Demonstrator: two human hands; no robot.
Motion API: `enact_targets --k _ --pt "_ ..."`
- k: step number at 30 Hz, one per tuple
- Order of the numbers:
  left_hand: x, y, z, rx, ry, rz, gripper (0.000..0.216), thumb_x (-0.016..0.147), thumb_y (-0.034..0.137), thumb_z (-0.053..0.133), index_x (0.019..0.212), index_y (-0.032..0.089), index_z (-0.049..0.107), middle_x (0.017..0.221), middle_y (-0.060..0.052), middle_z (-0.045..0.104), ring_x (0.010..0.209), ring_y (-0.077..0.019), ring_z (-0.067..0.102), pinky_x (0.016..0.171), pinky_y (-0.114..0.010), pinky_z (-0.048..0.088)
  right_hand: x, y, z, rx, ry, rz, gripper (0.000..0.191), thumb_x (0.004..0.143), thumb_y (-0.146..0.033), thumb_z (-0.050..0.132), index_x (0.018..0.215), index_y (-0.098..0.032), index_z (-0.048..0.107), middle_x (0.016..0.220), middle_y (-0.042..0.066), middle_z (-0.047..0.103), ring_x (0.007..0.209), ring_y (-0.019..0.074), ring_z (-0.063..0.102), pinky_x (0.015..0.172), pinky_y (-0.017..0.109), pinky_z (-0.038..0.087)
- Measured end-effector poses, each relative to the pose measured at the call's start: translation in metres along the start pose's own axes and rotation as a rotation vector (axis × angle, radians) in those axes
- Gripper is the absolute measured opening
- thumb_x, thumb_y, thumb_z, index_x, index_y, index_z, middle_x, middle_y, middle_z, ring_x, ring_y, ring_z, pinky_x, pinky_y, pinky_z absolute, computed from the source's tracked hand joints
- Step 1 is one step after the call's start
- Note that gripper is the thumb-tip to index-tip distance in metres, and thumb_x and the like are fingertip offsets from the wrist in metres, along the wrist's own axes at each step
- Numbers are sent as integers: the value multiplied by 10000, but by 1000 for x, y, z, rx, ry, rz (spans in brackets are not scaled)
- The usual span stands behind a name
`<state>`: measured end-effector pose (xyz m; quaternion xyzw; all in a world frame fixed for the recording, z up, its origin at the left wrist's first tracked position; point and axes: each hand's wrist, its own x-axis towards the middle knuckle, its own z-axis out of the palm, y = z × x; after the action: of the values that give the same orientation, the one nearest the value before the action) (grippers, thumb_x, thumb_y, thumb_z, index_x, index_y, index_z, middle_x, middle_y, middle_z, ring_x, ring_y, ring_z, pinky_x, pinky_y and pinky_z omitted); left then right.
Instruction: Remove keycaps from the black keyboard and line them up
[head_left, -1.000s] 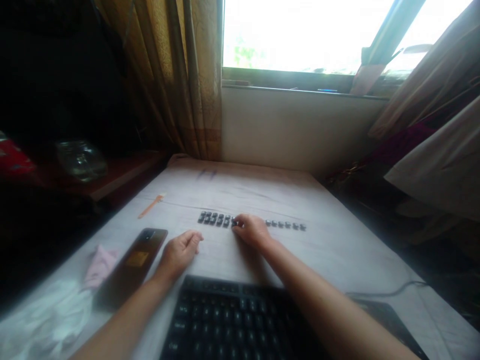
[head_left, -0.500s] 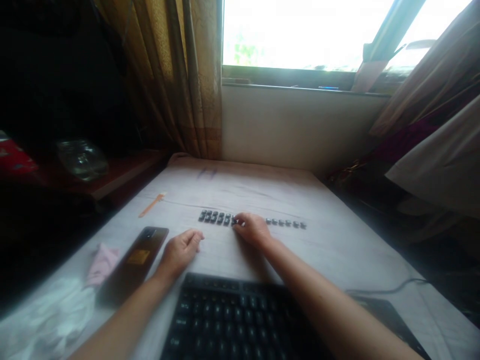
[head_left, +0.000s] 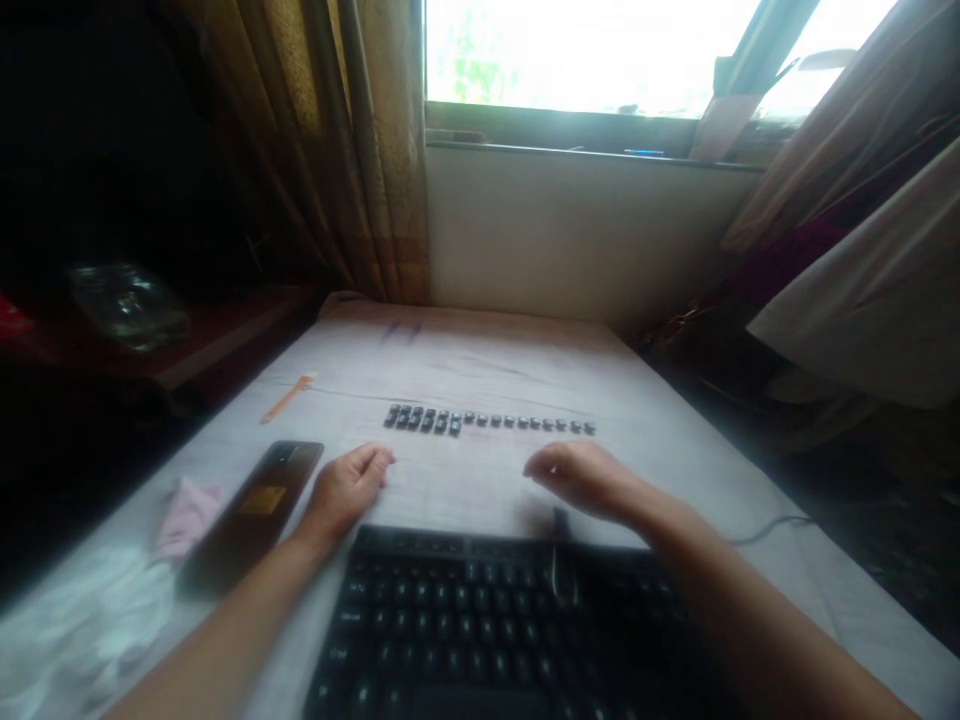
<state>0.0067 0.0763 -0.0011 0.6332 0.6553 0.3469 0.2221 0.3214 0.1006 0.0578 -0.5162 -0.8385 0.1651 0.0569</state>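
Note:
My left hand [head_left: 349, 490] rests on the pale cloth with its fingers curled in; whatever they may hold is hidden. It lies between a dark phone [head_left: 262, 505] and a double line of small dark keycaps [head_left: 427, 418]. My right hand [head_left: 581, 478] hovers above the cloth, below the right part of the keycap line. Its bent fingers are slightly blurred and a small gap shows beside them; I see nothing in them. Closest to me lies a black keyboard [head_left: 465, 610], partly behind my right forearm. A small dark piece [head_left: 561, 522] stands at its top edge.
An orange strip [head_left: 286, 398] lies at the left on the cloth-covered surface [head_left: 487, 365]. Pink cloth [head_left: 187, 518] and crumpled white cloth [head_left: 82, 625] are left of the phone. A cable [head_left: 772, 527] runs to the right edge. A glass jar [head_left: 131, 305] stands on a side shelf.
My right hand has left the keycap line and come back toward the keyboard, leaving a keycap at the right end of the lower row. My left hand stays put. The view has shifted slightly.

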Motion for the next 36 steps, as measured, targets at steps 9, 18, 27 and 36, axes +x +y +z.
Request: enact_targets --k 9,18,27,36 --pt "0 -1 1 36 -7 9 432 825 552 437 848 200 686 600 11 628 531 -173 573 521 -253 426 -50 13 1 6 -147 32 395 818 -54 548 1072 -300 723 988 62 709 856 213 660 781 329 498" --pt "-1 3 1 66 -4 15 417 826 540 443 839 205 690 604 11 642 530 -168 588 533 -251 439 -47 18 10 -94 -119 -11 309 815 -130 597 1011 -329 729 922 55 679 784 208 651 712 320 487" --pt "-2 3 1 71 -7 31 399 836 518 443 839 203 688 595 14 651 521 -163 592 547 -248 445 -47 15 6 18 156 -116 226 890 -202 513 1033 -219 688 957 80 684 796 196 651 726 325 506" --pt "-2 -1 2 91 -32 87 395 859 521 433 836 211 678 614 17 666 561 -169 606 567 -243 443 -38 -33 14 855 -66 -129 203 898 -299 511 998 -185 645 869 40 682 738 123 630 684 272 535"
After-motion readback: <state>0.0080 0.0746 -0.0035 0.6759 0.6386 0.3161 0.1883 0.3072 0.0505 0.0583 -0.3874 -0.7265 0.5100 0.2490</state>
